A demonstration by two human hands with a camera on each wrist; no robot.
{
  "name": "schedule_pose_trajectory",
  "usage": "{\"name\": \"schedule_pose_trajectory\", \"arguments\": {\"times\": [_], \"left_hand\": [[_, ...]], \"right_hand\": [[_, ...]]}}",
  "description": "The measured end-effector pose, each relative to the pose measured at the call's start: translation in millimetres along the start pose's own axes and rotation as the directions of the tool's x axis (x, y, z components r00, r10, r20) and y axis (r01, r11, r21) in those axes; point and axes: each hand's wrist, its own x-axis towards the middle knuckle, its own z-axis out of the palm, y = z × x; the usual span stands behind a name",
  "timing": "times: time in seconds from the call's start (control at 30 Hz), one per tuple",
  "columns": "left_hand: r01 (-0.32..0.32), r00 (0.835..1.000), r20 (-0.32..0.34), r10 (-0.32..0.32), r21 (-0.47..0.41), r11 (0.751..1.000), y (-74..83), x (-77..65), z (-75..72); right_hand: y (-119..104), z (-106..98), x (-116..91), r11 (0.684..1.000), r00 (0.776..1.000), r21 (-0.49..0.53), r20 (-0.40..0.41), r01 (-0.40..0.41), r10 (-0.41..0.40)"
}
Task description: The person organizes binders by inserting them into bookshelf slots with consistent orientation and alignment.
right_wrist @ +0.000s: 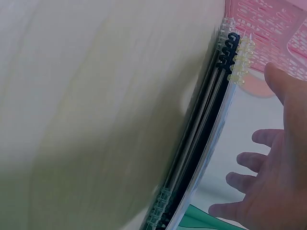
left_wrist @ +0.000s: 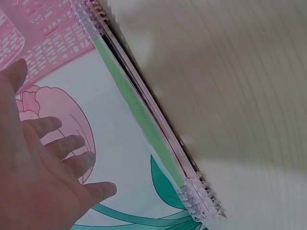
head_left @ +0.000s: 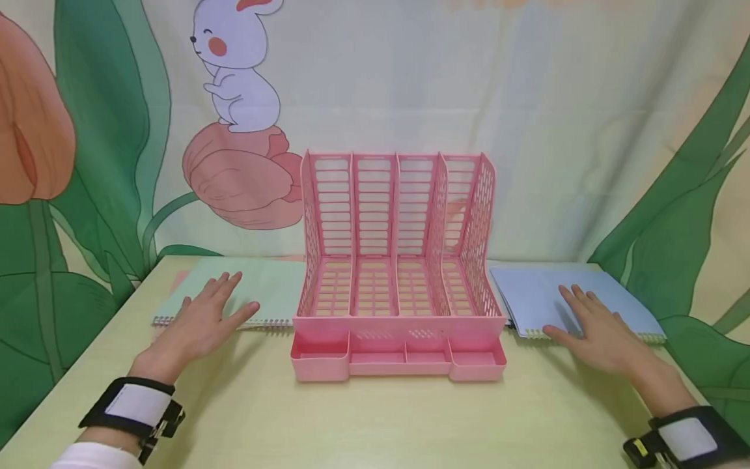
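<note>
My left hand (head_left: 202, 319) is held with fingers spread over the front edge of a green spiral notebook (head_left: 266, 290), holding nothing. Under that notebook lie others, their stacked spiral edges showing in the left wrist view. On the other side my right hand (head_left: 600, 332), also with fingers spread, hovers over a blue spiral notebook (head_left: 533, 293). This one tops a stack too, with a dark-ringed notebook (right_wrist: 223, 67) beneath it. Between the two stacks stands a pink desk file organizer (head_left: 398, 326), its upright slots bare and its small front trays facing me.
The pale wooden table (head_left: 375, 423) carries everything. Behind it hangs a curtain (head_left: 381, 78) printed with a rabbit and tulips, close to the organizer's back. Each wrist wears a black strap (head_left: 131, 407) with a small device.
</note>
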Motion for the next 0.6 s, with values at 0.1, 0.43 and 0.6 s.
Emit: {"name": "schedule_pose_trajectory", "arguments": {"times": [0.1, 0.43, 0.6], "left_hand": [[-0.01, 1.0, 0.002, 0.01, 0.0, 1.0, 4.6, 0.7, 1.6], [-0.033, 0.999, -0.004, 0.033, -0.046, 0.998, 24.7, 2.9, 4.4], [-0.038, 0.999, -0.016, 0.037, -0.068, 0.997, 32.4, 4.7, 6.9]], "right_hand": [[1, 1, 1, 1.0, 1.0, 0.002, 0.0, 0.001, -0.001], [2, 6, 1, 1.0, 1.0, 0.013, 0.006, 0.012, -0.012], [2, 7, 3, 1.0, 1.0, 0.0, 0.006, 0.026, -0.026]]}}
